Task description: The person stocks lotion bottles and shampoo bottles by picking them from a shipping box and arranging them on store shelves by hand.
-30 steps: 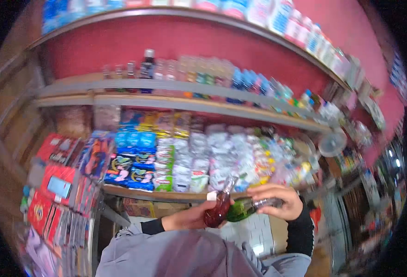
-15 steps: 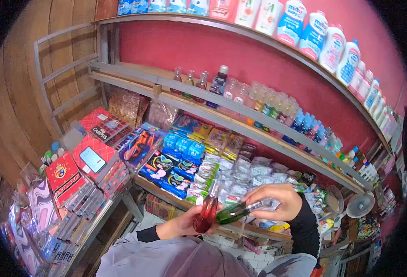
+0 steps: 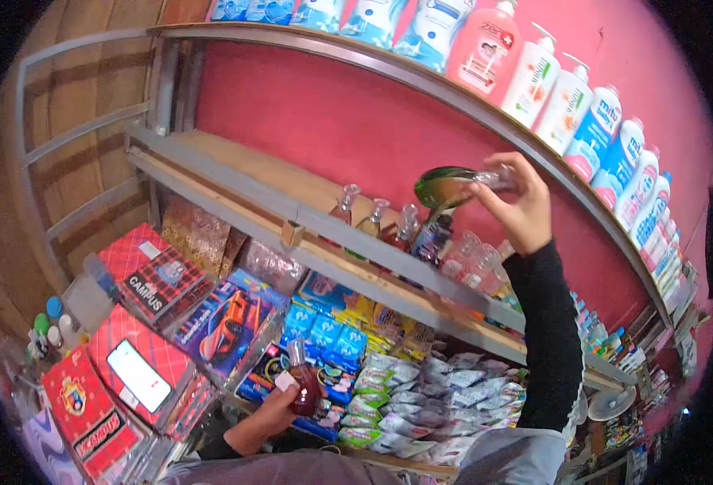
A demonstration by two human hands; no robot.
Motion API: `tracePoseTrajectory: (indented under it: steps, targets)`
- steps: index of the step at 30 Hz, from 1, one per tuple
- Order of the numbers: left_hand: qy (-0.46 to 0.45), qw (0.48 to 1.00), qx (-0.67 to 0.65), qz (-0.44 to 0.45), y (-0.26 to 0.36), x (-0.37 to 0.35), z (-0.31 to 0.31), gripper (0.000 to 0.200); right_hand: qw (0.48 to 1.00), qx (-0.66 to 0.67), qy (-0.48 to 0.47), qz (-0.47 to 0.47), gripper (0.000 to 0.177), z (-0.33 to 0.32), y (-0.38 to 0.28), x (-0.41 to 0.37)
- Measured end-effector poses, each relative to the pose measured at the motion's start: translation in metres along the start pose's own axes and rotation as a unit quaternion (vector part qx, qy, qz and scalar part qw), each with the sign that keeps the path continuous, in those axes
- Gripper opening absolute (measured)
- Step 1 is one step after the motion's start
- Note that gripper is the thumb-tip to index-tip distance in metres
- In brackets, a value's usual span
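A green glass bottle (image 3: 445, 186) lies nearly sideways in the air, its clear cap pinched by my right hand (image 3: 518, 202). Behind and below it, bottles with clear caps stand on the middle shelf (image 3: 251, 174), among them a yellowish one (image 3: 370, 226) and a dark one (image 3: 432, 238). Low in front of me, my left hand (image 3: 269, 416) is closed on a red bottle (image 3: 306, 392), which is upright with its clear cap on top, in front of blue packets (image 3: 336, 335).
Lotion and powder bottles (image 3: 534, 77) line the upper shelf. Notebooks (image 3: 97, 404) and a lit phone (image 3: 139, 376) lie at the lower left. Small sachets (image 3: 421, 404) fill the counter. A metal rail (image 3: 421, 275) runs along the middle shelf's front.
My right hand has lifted the green bottle up to the middle shelf's height, away from the red one. My left hand and the red bottle now appear further left. The view has shifted closer to the shelves.
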State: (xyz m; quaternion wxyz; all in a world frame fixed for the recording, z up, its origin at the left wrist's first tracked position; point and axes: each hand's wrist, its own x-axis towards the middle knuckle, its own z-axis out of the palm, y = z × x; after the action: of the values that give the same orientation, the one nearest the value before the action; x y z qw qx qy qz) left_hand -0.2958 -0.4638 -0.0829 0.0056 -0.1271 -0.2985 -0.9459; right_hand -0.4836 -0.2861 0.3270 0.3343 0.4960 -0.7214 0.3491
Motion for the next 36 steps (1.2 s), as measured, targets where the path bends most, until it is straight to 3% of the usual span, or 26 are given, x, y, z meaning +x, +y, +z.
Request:
tracePoseTrajectory:
  steps: [2, 3, 7, 10, 13, 17, 20, 26, 32, 35, 36]
  targets:
    - [0.063, 0.997, 0.044, 0.01, 0.013, 0.0, 0.006, 0.053, 0.999, -0.029, -0.013, -0.002, 0.03, 0.025, 0.024, 0.025]
    - [0.035, 0.999, 0.026, -0.006, 0.005, 0.003, -0.02, 0.051, 0.999, -0.034, -0.026, 0.024, 0.03, 0.036, 0.031, 0.034]
    - [0.088, 0.995, 0.048, -0.027, 0.015, 0.006, -0.028, 0.056, 0.993, -0.044, -0.093, 0.065, 0.028, 0.073, 0.072, 0.058]
    - [0.055, 0.998, 0.03, -0.029, 0.019, 0.006, -0.041, 0.064, 0.982, -0.048, -0.161, 0.091, 0.028, 0.095, 0.09, 0.064]
    - [0.105, 0.991, -0.018, -0.085, 0.013, 0.011, -0.064, 0.073, 0.968, -0.028, -0.223, 0.111, 0.026, 0.113, 0.104, 0.064]
    - [0.081, 0.995, 0.008, -0.05, 0.024, 0.012, -0.055, 0.078, 0.939, -0.067, -0.314, 0.12, 0.022, 0.127, 0.118, 0.059]
    - [0.081, 0.995, 0.003, -0.051, 0.021, 0.012, -0.058, 0.078, 0.916, -0.012, -0.365, 0.166, 0.02, 0.134, 0.128, 0.053]
    - [0.075, 0.996, 0.022, -0.041, 0.03, 0.013, -0.048, 0.078, 0.898, 0.02, -0.378, 0.225, 0.018, 0.139, 0.105, 0.052]
    - [0.073, 0.996, 0.016, -0.053, 0.029, 0.009, -0.055, 0.076, 0.885, 0.074, -0.4, 0.228, 0.02, 0.149, 0.12, 0.048]
    - [0.075, 0.995, 0.014, -0.058, 0.033, 0.007, -0.051, 0.076, 0.887, 0.086, -0.417, 0.179, 0.023, 0.15, 0.132, 0.045]
    - [0.07, 0.996, 0.014, -0.055, 0.035, 0.008, -0.051, 0.076, 0.883, 0.068, -0.415, 0.209, 0.023, 0.149, 0.124, 0.047]
